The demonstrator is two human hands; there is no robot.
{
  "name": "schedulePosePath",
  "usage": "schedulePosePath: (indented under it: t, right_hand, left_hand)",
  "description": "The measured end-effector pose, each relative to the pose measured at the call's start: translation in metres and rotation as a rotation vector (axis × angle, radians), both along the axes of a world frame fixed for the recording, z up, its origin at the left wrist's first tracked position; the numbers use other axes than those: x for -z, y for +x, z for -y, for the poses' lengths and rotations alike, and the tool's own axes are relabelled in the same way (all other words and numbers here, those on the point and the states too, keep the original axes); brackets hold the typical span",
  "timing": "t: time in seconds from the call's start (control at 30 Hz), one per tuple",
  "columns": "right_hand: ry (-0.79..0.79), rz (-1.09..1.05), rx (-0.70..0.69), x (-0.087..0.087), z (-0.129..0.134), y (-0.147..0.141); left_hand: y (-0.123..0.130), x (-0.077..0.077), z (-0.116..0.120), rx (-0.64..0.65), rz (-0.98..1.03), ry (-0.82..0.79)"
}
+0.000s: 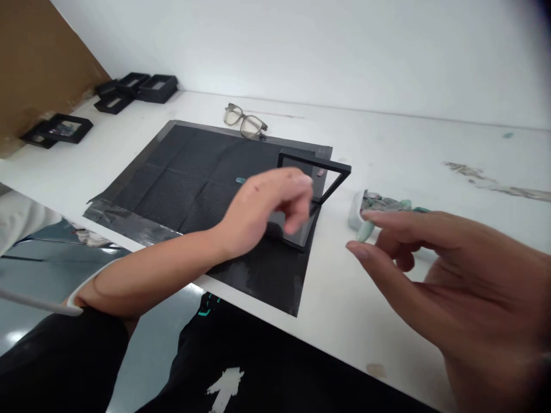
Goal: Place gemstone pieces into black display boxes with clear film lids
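My right hand pinches a pale green polished stone between thumb and forefinger. Just beyond it, a small white box holds several green and grey stones. My left hand hovers over the black mat with its fingers curled; whether anything is inside them is hidden. Behind that hand stands a black display frame, its clear-windowed lid raised and its lower half partly covered by the hand. A small blue-green stone lies on the mat.
Eyeglasses rest at the mat's far edge. Black frames are piled at the back left, and another black frame holding small coloured pieces lies nearer. A white wall borders the table.
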State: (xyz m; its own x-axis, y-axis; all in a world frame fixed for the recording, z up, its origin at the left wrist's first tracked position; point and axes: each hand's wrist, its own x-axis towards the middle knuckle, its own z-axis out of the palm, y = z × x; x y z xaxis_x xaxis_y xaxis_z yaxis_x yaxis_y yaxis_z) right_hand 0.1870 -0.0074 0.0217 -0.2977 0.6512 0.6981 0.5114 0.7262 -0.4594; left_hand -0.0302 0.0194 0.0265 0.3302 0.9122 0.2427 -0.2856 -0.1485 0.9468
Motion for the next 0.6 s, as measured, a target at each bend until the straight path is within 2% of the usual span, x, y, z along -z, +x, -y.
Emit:
schedulePosePath:
  t: [0.1, 0.2, 0.3, 0.47, 0.6]
  right_hand:
    - [-0.003, -0.027, 0.057, 0.002, -0.001, -0.005]
    - [-0.013, -0.011, 0.133, 0.005, -0.002, -0.015]
    - [-0.087, 0.093, 0.154, 0.011, -0.005, -0.024]
    - [-0.283, 0.393, 0.202, 0.027, -0.019, -0.037]
    - [-0.429, 0.453, 0.242, 0.033, -0.029, -0.046]
  left_hand:
    - [-0.006, -0.006, -0.008, -0.256, 0.115, 0.227]
    - [-0.008, -0.007, -0.014, -0.415, 0.159, 0.372]
    - [-0.008, -0.002, -0.017, -0.437, 0.158, 0.436]
    - [-0.005, 0.009, -0.017, -0.407, 0.122, 0.391]
    - [-0.004, 0.014, -0.017, -0.336, 0.073, 0.351]
